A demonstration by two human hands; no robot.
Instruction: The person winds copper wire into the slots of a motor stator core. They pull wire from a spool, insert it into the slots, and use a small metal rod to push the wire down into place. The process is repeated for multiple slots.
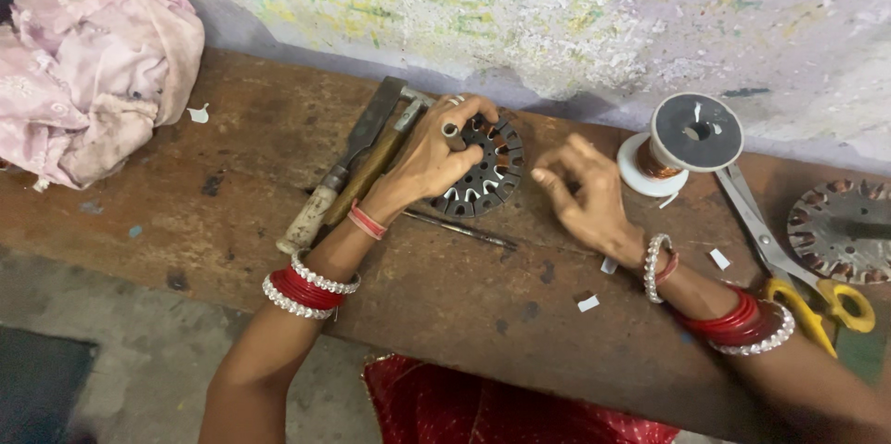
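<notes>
So the left hand [436, 152] has its fingers curled over the top edge of a round slotted metal core [487, 168], a dark stator-type disc with a ring of teeth and slots running around the inside, pale insulation showing in the slots along the lower part. Fingers are clamped on it, thumb down on the face, a ring on one finger. The disc lies flat on the wooden bench [278, 184], pretty much in the middle, just off the wall side.

The right hand [583, 192] is just beside the disc, not touching it as far as I can tell. Fingertips are pinched together, thumb against the first fingers, as if nipping something very thin, but I can't make out what's in there. Wrist is bent, palm turned toward the disc.

Both forearms come up from the bottom edge, each with red and white beaded bangles.

Around that: a chisel with a pale handle [339, 170] and a hammer [390, 142] lie side by side under the left wrist, and a thin metal rod [459, 229] lies just below the disc. To the right is a spool of copper wire [682, 142], yellow-handled scissors [789, 263], and a second slotted disc [840, 231] near the edge. A pink cloth bundle [93, 73] sits at far left.
</notes>
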